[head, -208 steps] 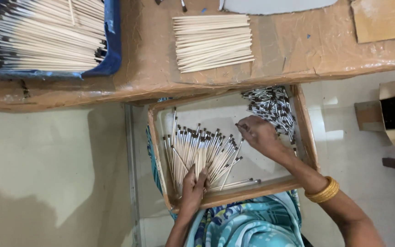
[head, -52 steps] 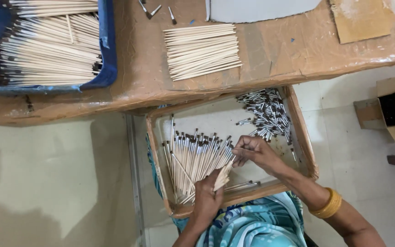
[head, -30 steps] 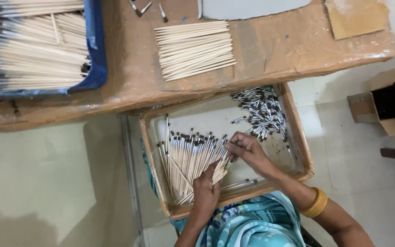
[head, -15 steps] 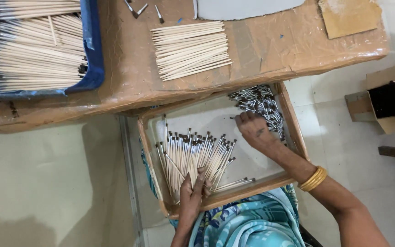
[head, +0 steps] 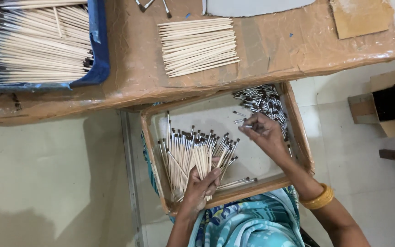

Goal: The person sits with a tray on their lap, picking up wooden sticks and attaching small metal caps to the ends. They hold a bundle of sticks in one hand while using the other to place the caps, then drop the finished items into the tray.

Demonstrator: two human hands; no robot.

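Holding a fan of wooden sticks [head: 193, 153] in the left hand [head: 202, 185], inside the shallow tray [head: 298, 137].

The left fingers curl around the sticks' near ends, the capped tips pointing away. Farther right, the right hand [head: 264, 132] stretches forward, fingertips pinching one metal cap [head: 245, 126] just before the pile of caps [head: 261, 100].

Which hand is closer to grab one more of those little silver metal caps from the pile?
The right hand. Its fingertips are already at the edge of the pile of metal caps in the tray's far corner. The left hand is busy gripping a bundle of wooden sticks.
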